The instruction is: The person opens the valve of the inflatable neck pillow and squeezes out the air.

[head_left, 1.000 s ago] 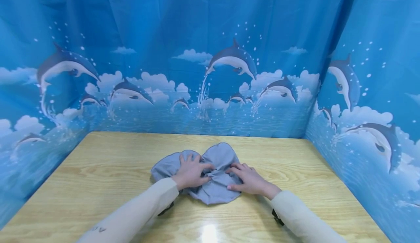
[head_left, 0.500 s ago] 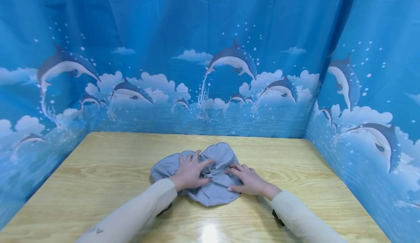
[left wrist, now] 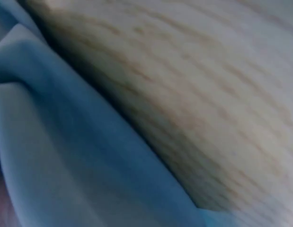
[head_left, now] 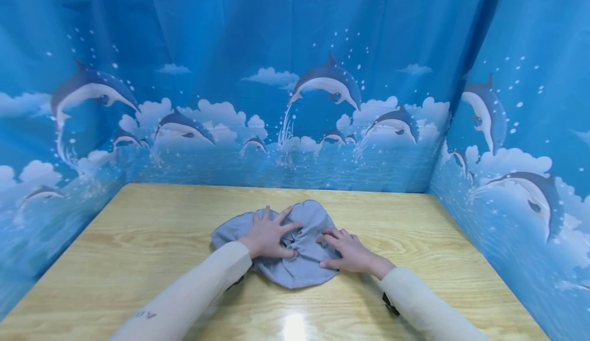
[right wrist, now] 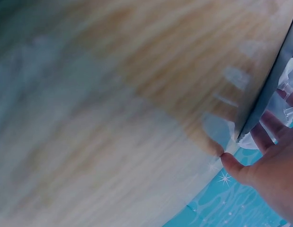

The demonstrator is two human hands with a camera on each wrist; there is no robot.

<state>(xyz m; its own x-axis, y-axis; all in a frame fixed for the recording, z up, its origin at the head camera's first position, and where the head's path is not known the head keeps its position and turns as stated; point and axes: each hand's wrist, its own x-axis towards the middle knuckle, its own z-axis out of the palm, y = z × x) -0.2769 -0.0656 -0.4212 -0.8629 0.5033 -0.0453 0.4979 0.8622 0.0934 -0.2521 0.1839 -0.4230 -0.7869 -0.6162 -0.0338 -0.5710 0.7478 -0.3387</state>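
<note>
A crumpled grey cloth item [head_left: 297,275] with a rounded, stitched-looking edge lies on the table, puckered into folds around its middle. Across its left part rests my left hand [head_left: 267,237], fingers spread wide and thumb near the gathered centre. My right hand [head_left: 349,253] touches the right edge, its fingers on the fabric and slightly bent. In the left wrist view, a fold of the cloth [left wrist: 89,142] fills the lower left. In the right wrist view, the thumb of my right hand [right wrist: 274,175] touches the tabletop beside the cloth's edge [right wrist: 267,99]. The exact kind of item is unclear.
The wood-grain table [head_left: 152,259] reaches back to a blue curtain [head_left: 221,64] printed with dolphins and clouds. Another curtain panel [head_left: 521,141] stands along the right side. A bright light reflection lies at the table's front.
The fingers of my left hand have spread and shifted slightly forward over the cloth. My right hand stays in place, and the cloth's outline has barely moved.
</note>
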